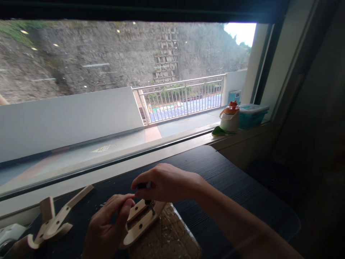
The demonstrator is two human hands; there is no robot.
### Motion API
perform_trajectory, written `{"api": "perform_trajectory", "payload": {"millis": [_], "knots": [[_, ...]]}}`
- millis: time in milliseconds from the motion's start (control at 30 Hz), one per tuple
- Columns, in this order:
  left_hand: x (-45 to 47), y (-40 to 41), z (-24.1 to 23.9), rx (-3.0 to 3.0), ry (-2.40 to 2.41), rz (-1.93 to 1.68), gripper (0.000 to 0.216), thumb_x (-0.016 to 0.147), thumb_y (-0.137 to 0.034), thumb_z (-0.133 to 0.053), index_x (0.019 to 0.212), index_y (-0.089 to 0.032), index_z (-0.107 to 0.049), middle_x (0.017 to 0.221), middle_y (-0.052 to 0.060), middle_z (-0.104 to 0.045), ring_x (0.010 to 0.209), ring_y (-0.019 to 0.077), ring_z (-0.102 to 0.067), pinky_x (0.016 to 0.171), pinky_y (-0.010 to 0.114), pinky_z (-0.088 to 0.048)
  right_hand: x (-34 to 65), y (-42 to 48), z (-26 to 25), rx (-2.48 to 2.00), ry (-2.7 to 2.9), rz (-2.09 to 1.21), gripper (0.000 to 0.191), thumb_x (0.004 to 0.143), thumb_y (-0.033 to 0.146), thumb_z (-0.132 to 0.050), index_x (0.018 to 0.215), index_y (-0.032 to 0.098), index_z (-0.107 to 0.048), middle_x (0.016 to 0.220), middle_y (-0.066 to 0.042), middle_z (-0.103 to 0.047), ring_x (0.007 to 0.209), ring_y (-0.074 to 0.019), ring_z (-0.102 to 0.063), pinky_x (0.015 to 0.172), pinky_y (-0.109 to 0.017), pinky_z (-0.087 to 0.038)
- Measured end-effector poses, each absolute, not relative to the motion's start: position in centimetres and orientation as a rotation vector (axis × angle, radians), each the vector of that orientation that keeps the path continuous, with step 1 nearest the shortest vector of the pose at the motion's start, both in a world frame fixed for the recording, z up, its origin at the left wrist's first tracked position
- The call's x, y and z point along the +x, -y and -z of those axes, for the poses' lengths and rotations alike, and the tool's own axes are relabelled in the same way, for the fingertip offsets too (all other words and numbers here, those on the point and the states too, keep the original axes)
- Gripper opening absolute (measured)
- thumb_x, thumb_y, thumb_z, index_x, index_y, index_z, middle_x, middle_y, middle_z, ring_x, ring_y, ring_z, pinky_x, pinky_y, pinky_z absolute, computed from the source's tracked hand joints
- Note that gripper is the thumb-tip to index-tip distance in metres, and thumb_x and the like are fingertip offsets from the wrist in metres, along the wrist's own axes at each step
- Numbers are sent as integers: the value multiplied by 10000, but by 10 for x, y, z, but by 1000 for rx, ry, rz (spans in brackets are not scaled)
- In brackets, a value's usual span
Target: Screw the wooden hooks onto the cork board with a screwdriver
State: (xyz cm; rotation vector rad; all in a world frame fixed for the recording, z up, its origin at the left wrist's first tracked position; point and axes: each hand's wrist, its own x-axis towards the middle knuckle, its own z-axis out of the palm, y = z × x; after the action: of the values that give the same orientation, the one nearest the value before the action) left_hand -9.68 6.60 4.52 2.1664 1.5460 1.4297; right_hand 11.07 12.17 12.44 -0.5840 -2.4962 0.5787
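Your black table bears a brown board. Your left hand is beside that board; its grip I cannot tell. Your right hand, above a pale wooden piece on the board, clasps a dark tool, tip at the wood.

Wooden pcs are finished smooth & matt; counter is textured w/ fine grain; board is covered w/ glossy, film-like layer.

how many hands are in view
2: the left hand beside the pale wood, and the right hand gripping a dark tool over it. No others show.
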Motion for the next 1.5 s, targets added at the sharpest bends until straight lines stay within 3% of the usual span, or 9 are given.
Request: {"api": "perform_trajectory", "payload": {"millis": [133, 333, 700, 967, 1300, 1500], "knots": [[-95, -68, -46, 2184, -1532, -1459, 133, 796, -339, -571, 798, -234, -653, 645, -50, -634, 532, 92, -585, 603, 186, -493, 111, -120, -126, -593, 2502, -546, 240, 839, 346, -534, 962, 191, -669, 719, 16, -611, 638, -77, -487, 576, -188, -305], [-95, -67, -47, 2200, -1521, -1438, 127, 788, -337, -579, 796, -232, -651, 622, -49, -609, 579, 106, -604, 601, 181, -490, 111, -114, -129, -585, 2525, -503, 201, 834, 321, -485, 851, 197, -642, 682, 35, -562, 546, -66, -323, 514, -195, -261], [-96, -68, -47, 2198, -1533, -1428, 131, 793, -338, -576, 803, -238, -659, 692, -42, -665, 608, 95, -612, 596, 159, -475, 114, -118, -128, -562, 2524, -541, 205, 834, 326, -541, 938, 190, -654, 745, 24, -627, 636, -67, -514, 554, -182, -308], [-96, -68, -46, 2153, -1512, -1434, 154, 796, -349, -575, 851, -240, -669, 665, -37, -642, 606, 115, -627, 613, 196, -501, 114, -125, -123, -696, 2518, -404, 265, 858, 306, -499, 1054, 207, -647, 747, -6, -642, 617, -100, -494, 556, -218, -292], [-97, -66, -44, 2134, -1505, -1439, 159, 794, -355, -583, 854, -235, -668, 676, -23, -636, 595, 118, -619, 548, 195, -491, 113, -126, -122, -726, 2512, -333, 251, 857, 343, -495, 967, 197, -668, 733, -12, -650, 626, -109, -506, 553, -218, -284], [-96, -67, -46, 2115, -1533, -1433, 197, 779, -384, -587, 826, -216, -676, 641, -15, -639, 548, 119, -601, 508, 198, -483, 111, -120, -125, -672, 2527, -450, 290, 831, 274, -492, 1058, 200, -657, 691, -2, -622, 564, -88, -456, 553, -211, -292]]}}
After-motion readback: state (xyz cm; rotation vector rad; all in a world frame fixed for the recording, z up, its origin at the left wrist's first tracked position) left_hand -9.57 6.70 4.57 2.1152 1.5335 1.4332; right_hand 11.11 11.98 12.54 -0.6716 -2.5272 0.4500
